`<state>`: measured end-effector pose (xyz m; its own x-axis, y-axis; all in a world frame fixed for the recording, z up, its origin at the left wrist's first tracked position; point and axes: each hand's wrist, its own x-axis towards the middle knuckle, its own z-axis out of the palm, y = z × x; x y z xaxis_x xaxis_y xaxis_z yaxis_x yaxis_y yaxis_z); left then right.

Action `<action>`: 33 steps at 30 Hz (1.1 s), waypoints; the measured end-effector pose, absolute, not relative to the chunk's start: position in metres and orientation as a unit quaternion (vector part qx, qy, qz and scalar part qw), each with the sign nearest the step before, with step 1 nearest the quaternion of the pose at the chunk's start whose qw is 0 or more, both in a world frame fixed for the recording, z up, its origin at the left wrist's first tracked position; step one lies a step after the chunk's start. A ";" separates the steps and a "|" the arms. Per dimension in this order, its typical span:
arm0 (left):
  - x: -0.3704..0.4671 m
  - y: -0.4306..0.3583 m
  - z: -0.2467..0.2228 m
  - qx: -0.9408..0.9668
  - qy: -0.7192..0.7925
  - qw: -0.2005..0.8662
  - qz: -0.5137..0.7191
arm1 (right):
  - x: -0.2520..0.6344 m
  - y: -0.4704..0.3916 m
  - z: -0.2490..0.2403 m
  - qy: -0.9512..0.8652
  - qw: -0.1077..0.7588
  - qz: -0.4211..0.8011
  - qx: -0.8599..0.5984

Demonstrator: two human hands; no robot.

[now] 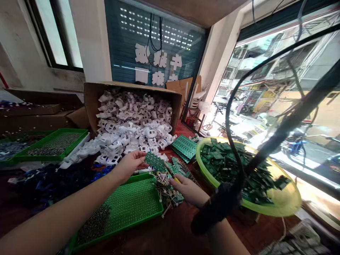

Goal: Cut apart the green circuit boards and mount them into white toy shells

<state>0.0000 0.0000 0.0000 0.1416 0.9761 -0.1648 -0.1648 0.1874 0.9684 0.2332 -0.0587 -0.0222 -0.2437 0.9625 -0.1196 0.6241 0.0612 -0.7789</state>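
My left hand pinches the left end of a green circuit board panel between thumb and fingers. In my right hand is a thin tool with a yellow handle; its narrow tip points up and left at the panel's right edge. I cannot make out the tool's exact kind. Below the panel lies a heap of small boards with wires and white connectors. A green mesh tray sits under my left forearm, with small dark metal parts gathered at its near left.
A cardboard box on its side spills white plastic housings. At right, a yellow basin holds dark green boards. Stacked green panels lie between them. A black arm with a cable crosses the right foreground. Another green tray is left.
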 end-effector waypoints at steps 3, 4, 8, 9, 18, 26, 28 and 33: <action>0.002 0.001 0.002 0.423 0.458 0.635 0.456 | 0.230 -0.058 -0.024 -0.692 0.236 0.380 -0.566; 0.002 0.001 0.001 0.416 0.457 0.642 0.453 | 0.230 -0.058 -0.025 -0.691 0.237 0.384 -0.564; 0.006 0.002 -0.006 0.386 0.453 0.677 0.434 | 0.229 -0.059 -0.027 -0.687 0.234 0.413 -0.550; 0.006 0.002 -0.008 0.380 0.452 0.683 0.429 | 0.229 -0.059 -0.027 -0.686 0.232 0.421 -0.546; 0.006 0.006 -0.003 0.413 0.464 0.639 0.454 | 0.233 -0.059 -0.017 -0.692 0.221 0.380 -0.573; 0.009 -0.001 0.001 0.474 0.462 0.584 0.470 | 0.233 -0.056 -0.018 -0.706 0.195 0.366 -0.574; 0.008 -0.001 0.000 0.488 0.458 0.577 0.468 | 0.234 -0.056 -0.020 -0.707 0.192 0.362 -0.576; 0.004 -0.002 -0.001 0.510 0.457 0.561 0.466 | 0.235 -0.054 -0.022 -0.706 0.189 0.351 -0.586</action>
